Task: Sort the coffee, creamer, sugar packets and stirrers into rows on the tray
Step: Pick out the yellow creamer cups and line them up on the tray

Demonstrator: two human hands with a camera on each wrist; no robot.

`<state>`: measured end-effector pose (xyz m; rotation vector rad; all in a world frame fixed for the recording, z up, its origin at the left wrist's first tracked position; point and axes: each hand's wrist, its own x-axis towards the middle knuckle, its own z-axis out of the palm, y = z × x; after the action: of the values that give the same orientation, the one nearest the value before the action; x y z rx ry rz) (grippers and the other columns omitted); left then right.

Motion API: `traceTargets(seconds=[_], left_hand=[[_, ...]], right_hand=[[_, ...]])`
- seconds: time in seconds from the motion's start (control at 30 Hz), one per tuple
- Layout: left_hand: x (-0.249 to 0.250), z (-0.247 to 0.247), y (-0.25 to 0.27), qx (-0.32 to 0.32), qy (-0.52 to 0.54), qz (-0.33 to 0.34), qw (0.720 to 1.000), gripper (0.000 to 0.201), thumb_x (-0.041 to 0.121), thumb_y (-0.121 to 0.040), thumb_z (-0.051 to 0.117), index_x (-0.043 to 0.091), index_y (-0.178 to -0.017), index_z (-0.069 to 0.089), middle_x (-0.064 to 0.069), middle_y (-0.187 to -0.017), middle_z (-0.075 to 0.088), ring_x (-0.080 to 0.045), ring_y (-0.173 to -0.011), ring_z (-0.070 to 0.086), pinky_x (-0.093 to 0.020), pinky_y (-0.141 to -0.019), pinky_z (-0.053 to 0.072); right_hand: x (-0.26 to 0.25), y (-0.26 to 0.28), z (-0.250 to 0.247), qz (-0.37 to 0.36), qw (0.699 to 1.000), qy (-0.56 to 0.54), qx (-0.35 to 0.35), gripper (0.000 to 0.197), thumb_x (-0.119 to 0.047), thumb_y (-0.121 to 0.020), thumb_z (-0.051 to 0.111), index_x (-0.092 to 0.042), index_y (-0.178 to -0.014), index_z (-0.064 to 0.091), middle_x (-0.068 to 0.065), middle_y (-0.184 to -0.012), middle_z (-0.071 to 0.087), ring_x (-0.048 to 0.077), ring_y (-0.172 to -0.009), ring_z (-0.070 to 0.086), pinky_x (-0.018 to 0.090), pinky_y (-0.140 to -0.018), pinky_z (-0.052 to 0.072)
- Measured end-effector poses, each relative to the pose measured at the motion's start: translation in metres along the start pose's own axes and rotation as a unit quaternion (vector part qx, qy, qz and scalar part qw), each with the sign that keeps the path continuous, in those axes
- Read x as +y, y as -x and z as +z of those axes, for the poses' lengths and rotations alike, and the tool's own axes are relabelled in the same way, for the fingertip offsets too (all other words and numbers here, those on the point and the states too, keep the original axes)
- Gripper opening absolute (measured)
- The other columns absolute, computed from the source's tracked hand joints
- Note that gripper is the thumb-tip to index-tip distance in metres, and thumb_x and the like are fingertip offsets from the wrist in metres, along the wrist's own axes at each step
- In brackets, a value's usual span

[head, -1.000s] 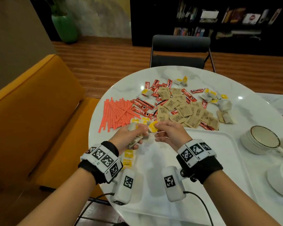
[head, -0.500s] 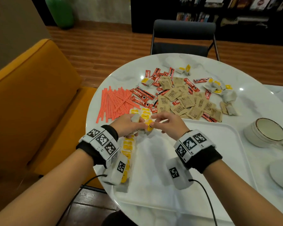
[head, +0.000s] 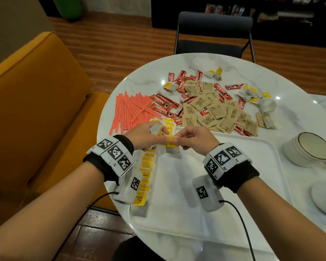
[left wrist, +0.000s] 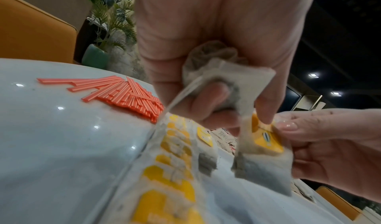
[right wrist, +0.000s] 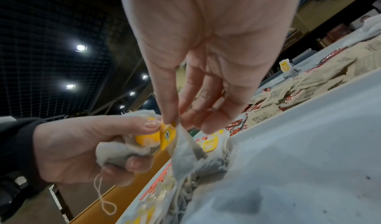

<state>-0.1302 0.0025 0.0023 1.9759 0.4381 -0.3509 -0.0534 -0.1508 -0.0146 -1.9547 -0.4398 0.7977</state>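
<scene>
My left hand (head: 149, 136) grips a bunch of white sachets with yellow tags (left wrist: 216, 74) over the far left corner of the white tray (head: 252, 185). My right hand (head: 194, 140) pinches the top of one yellow-tagged sachet (head: 171, 146) right beside the left thumb; the sachet hangs down (right wrist: 185, 154) to the tray. A row of the same sachets (head: 144, 178) lies along the tray's left edge. On the table beyond are orange stirrers (head: 132, 110), red coffee sticks (head: 164, 108) and brown sugar packets (head: 215, 112).
More yellow-tagged sachets (head: 252, 93) lie scattered at the far right of the pile. White cups (head: 309, 149) stand right of the tray. A dark chair (head: 213, 34) faces the round table, and an orange sofa (head: 36, 91) is on the left.
The head view has tilted down and closer. Both hands stay together at the tray's far left corner, and the pinched sachet now hangs lower onto the tray.
</scene>
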Motion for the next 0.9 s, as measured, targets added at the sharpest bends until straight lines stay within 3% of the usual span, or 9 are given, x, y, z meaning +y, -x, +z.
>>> traceTargets(seconds=[0.17,0.27,0.33,0.4,0.47,0.6,0.7,0.77,0.9], left_hand=[[-0.002,-0.001,-0.004,0.032,-0.001,0.025,0.999,0.012,0.015,-0.090,0.057,0.022,-0.098,0.062,0.004,-0.072,0.055,-0.011,-0.054,0.045,-0.016,-0.041,0.037],[-0.003,-0.003,-0.008,0.040,-0.002,0.014,0.999,0.014,0.013,-0.094,0.049,0.019,-0.097,0.060,0.004,-0.088,0.061,-0.008,-0.053,0.046,-0.016,-0.041,0.036],[-0.004,-0.005,-0.010,0.034,-0.016,0.009,0.999,0.014,0.015,-0.094,0.049,0.020,-0.098,0.062,0.003,-0.088,0.062,-0.006,-0.050,0.046,-0.016,-0.042,0.035],[-0.005,-0.006,-0.010,0.021,-0.035,0.006,0.999,0.014,0.018,-0.093,0.053,0.021,-0.099,0.065,0.003,-0.077,0.060,-0.005,-0.048,0.044,-0.017,-0.043,0.035],[-0.006,-0.007,-0.009,0.002,-0.049,0.005,0.999,0.015,0.022,-0.091,0.057,0.022,-0.101,0.067,0.004,-0.068,0.055,-0.006,-0.051,0.045,-0.015,-0.042,0.035],[-0.007,-0.005,-0.013,-0.018,-0.057,0.005,0.998,0.017,0.027,-0.088,0.061,0.022,-0.104,0.065,0.005,-0.069,0.055,0.001,-0.047,0.050,-0.012,-0.041,0.037],[-0.008,-0.004,-0.018,0.000,-0.099,-0.009,0.995,0.010,0.027,-0.088,0.062,0.018,-0.087,0.058,0.004,-0.066,0.052,-0.004,-0.050,0.049,-0.016,-0.047,0.037],[-0.009,-0.003,-0.020,0.012,-0.134,-0.020,0.991,0.020,0.027,-0.089,0.061,0.021,-0.073,0.051,0.004,-0.064,0.049,-0.010,-0.055,0.046,-0.018,-0.048,0.034],[-0.008,-0.004,-0.025,0.034,-0.146,-0.038,0.988,0.022,0.025,-0.091,0.057,0.022,-0.071,0.050,0.004,-0.061,0.049,-0.008,-0.049,0.045,-0.010,-0.036,0.033]], right_hand=[[0.006,-0.005,0.006,0.053,0.998,0.030,-0.011,0.017,-0.006,-0.079,0.069,-0.014,-0.067,0.059,0.006,-0.066,0.059,0.016,-0.061,0.053,0.028,-0.070,0.048],[0.007,-0.005,0.010,0.085,0.994,0.040,-0.058,0.015,-0.007,-0.077,0.070,-0.013,-0.068,0.060,0.006,-0.066,0.060,0.018,-0.062,0.055,0.032,-0.078,0.051],[0.006,-0.005,0.012,0.096,0.991,0.042,-0.081,0.015,-0.007,-0.077,0.071,-0.013,-0.068,0.060,0.008,-0.068,0.062,0.023,-0.066,0.057,0.035,-0.084,0.052],[0.005,-0.006,0.012,0.098,0.992,0.020,-0.073,0.015,-0.005,-0.078,0.070,-0.010,-0.069,0.060,0.010,-0.067,0.062,0.023,-0.064,0.059,0.034,-0.082,0.054],[0.004,-0.008,0.011,0.093,0.994,-0.034,-0.054,0.015,0.000,-0.079,0.067,-0.007,-0.070,0.059,0.012,-0.065,0.062,0.017,-0.055,0.061,0.028,-0.072,0.056],[0.001,-0.015,0.010,0.103,0.987,-0.124,-0.023,0.014,0.005,-0.081,0.063,-0.002,-0.071,0.057,0.009,-0.056,0.061,0.009,-0.042,0.060,0.018,-0.056,0.055],[0.001,-0.019,0.011,0.120,0.983,-0.135,-0.004,0.016,0.006,-0.083,0.061,-0.003,-0.070,0.055,0.007,-0.052,0.061,0.009,-0.040,0.060,0.018,-0.053,0.055],[0.002,-0.022,0.011,0.125,0.985,-0.118,0.005,0.017,0.005,-0.083,0.061,-0.003,-0.070,0.055,0.009,-0.055,0.061,0.009,-0.039,0.059,0.019,-0.054,0.055],[0.005,-0.030,0.013,0.140,0.987,-0.077,0.023,0.019,0.000,-0.082,0.065,-0.006,-0.066,0.058,0.011,-0.064,0.062,0.012,-0.046,0.061,0.029,-0.071,0.057]])
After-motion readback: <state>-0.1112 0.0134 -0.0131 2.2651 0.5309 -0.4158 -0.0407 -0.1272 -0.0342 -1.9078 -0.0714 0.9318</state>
